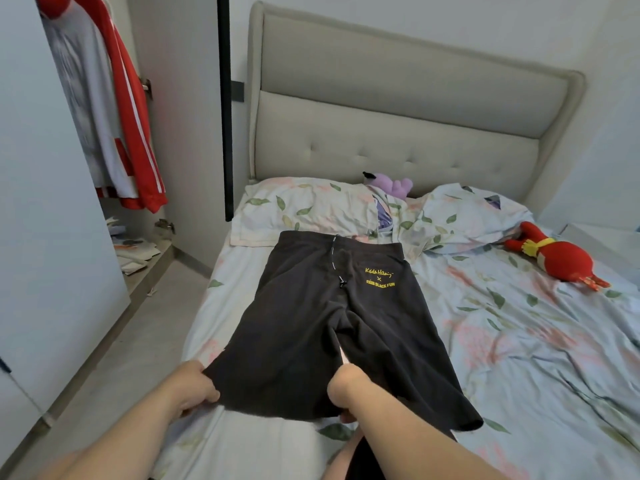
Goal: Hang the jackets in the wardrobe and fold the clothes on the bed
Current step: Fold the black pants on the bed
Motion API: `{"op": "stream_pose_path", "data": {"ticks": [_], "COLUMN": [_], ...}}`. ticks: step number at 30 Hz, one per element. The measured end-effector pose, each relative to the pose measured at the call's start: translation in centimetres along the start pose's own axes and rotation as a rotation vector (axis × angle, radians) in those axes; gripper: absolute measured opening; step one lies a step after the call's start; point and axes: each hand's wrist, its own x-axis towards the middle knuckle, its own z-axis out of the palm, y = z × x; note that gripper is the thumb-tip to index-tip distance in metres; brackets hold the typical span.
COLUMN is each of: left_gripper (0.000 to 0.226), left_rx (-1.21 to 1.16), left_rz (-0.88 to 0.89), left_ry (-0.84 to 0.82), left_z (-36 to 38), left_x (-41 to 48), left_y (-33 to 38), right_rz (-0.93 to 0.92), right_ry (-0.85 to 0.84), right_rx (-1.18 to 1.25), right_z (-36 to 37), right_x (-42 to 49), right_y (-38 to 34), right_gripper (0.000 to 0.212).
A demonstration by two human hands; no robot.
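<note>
Lying flat on the bed (pixel 519 341), the black shorts (pixel 311 323) have their waistband at 12 o'clock against the pillows (pixel 311 206) and both leg hems at 6 o'clock. The left hand (pixel 194 386) pinches the outer hem corner at 7 o'clock, and the right hand (pixel 346 386) is curled on the hem at the split between the legs. A red-and-white jacket (pixel 114 116) hangs in the wardrobe at 10 o'clock.

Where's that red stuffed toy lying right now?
In the head view, the red stuffed toy lies on the right side of the bed, beside the right pillow and far right of the black shorts.
</note>
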Motion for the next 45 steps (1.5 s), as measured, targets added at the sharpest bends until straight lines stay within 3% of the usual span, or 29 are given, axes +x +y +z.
{"op": "stream_pose_path", "data": {"ticks": [1, 3, 7, 9, 12, 15, 16, 19, 21, 23, 25, 28, 34, 39, 43, 45], "left_gripper": [0.032, 0.038, 0.037, 0.038, 0.037, 0.013, 0.004, 0.014, 0.010, 0.029, 0.040, 0.017, 0.009, 0.014, 0.006, 0.014], "left_rx": [0.030, 0.094, 0.462, 0.506, 0.406, 0.279, 0.211, -0.007, -0.224, -0.273, -0.189, -0.071, -0.649, -0.434, -0.315, -0.249], "left_rz": [0.007, 0.036, 0.124, 0.267, 0.488, 0.604, 0.620, 0.555, 0.382, 0.242, 0.177, 0.144, -0.004, 0.069, 0.170, 0.194], "left_ry": [0.024, 0.124, 0.390, 0.438, 0.370, 0.226, 0.148, -0.108, -0.315, -0.391, -0.320, -0.202, -0.301, -0.088, -0.194, -0.201], "left_z": [0.3, 0.5, 1.0, 2.3, 5.9, 10.5, 12.1, 17.2, 20.0, 22.0, 23.4, 24.8, 23.3, 20.9, 20.9, 22.0], "left_x": [0.1, 0.3, 0.9, 0.9, 1.2, 0.2, 0.0, 0.0, 0.1, 0.5, 1.0, 1.8, 2.1, 1.8, 0.8, 0.6], "left_y": [0.0, 0.1, 0.5, 1.3, 3.6, 7.0, 8.1, 11.6, 13.9, 15.7, 17.3, 18.2, 16.2, 13.1, 13.6, 14.6], "right_rz": [-0.066, -0.127, -0.235, -0.216, -0.078, 0.010, 0.015, -0.033, -0.056, -0.060, -0.066, -0.060, -0.076, -0.098, -0.122, -0.115], "right_ry": [0.036, 0.109, 0.285, 0.410, 0.542, 0.460, 0.420, 0.364, 0.275, 0.176, 0.101, 0.025, -0.024, 0.068, 0.081, 0.075], "right_rx": [-0.140, -0.192, 0.040, 0.152, 0.186, 0.136, 0.136, 0.229, 0.362, 0.477, 0.558, 0.642, 0.773, 0.755, 0.802, 0.839], "right_z": [-0.2, -1.4, -7.7, -11.1, -14.2, -14.4, -14.2, -13.5, -13.0, -12.8, -13.2, -14.0, -14.0, -13.4, -13.6, -13.7], "right_x": [0.0, 0.0, 0.9, 1.8, 3.7, 5.5, 5.9, 7.0, 7.0, 6.9, 7.1, 8.0, 8.8, 8.2, 8.0, 7.8], "right_y": [-0.1, 0.0, 3.0, 6.3, 12.5, 16.6, 17.3, 18.7, 19.4, 20.1, 20.6, 21.0, 22.0, 21.7, 22.0, 22.2], "right_gripper": [0.014, 0.024, 0.019, 0.017, 0.013, 0.007, 0.015, 0.025, 0.022, 0.019, 0.019, 0.021, 0.020, 0.008, 0.020, 0.025]}}
